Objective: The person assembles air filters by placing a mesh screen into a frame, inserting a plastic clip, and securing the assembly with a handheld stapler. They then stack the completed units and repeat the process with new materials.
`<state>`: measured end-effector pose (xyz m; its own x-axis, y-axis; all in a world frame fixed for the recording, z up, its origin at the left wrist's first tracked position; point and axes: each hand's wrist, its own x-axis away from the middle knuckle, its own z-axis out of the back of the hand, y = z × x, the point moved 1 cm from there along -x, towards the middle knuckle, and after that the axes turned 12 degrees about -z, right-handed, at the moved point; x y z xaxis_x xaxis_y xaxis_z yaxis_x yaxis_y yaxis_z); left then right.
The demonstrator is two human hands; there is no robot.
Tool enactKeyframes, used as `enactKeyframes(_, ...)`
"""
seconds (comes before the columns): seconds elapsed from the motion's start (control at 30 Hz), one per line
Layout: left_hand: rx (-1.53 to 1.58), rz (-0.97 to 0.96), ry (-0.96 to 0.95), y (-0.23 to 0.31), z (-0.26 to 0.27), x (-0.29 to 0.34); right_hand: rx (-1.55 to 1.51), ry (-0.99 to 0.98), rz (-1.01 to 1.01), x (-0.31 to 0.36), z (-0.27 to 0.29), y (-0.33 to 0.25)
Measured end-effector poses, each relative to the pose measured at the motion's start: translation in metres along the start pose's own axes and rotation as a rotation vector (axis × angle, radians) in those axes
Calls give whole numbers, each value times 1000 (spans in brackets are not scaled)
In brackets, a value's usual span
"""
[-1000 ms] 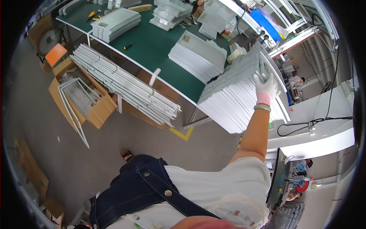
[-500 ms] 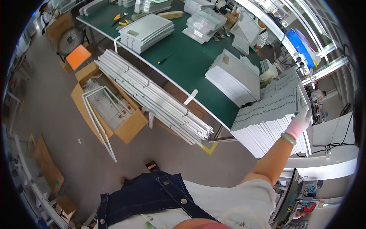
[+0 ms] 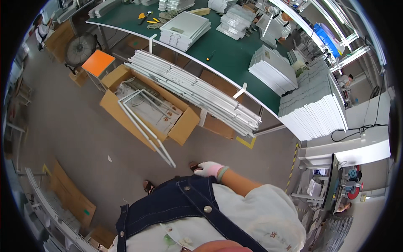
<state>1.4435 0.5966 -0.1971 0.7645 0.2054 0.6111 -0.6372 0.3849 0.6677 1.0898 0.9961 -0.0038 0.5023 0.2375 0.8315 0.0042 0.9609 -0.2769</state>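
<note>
My right hand (image 3: 209, 169), in a white and pink glove with a band at the wrist, hangs in front of my dark apron (image 3: 168, 197). Its fingers look loosely bent and apart, with nothing seen in them. My left hand is out of view. Beyond the right hand, an open cardboard box (image 3: 184, 126) stands low, holding plastic-wrapped material. A thin white frame (image 3: 145, 128) leans across the box. Behind it lies a bundle of long white metal strips (image 3: 197, 94). The long row of stacked white panels (image 3: 312, 115) is at the right end of the green table.
On the green table (image 3: 226, 63) are more white panel stacks (image 3: 273, 69), a screwdriver (image 3: 208, 58) and clear plastic trays (image 3: 235, 23). An orange-topped stool (image 3: 98, 61) and a fan (image 3: 79, 48) stand at the left. Another person (image 3: 285, 25) is across the table.
My right hand has left the row of white panels at the right and come down and left, in front of my body. The view has turned, so the table now appears farther up.
</note>
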Motion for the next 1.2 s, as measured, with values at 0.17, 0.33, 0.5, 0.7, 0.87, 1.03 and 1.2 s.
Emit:
enactKeyframes(0.17,-165,3,38,-90,83,5,-2,591,-169,2,72,36)
enactKeyframes(0.33,-203,327,275,-87,75,-5,-362,1178,-129,6,255,48)
enactKeyframes(0.5,-142,340,208,36,11,-85,-523,1581,-114,-70,470,87)
enactKeyframes(0.7,-36,212,154,246,-86,-211,-606,1682,-341,-173,696,147)
enactKeyframes(0.87,-33,181,142,352,-113,-248,-634,1804,-169,-215,779,154)
enactKeyframes(1.03,-74,208,142,395,-116,-253,-827,1783,65,-215,789,168)
enactKeyframes(1.2,-172,137,116,413,-100,-260,-628,1834,230,-160,699,188)
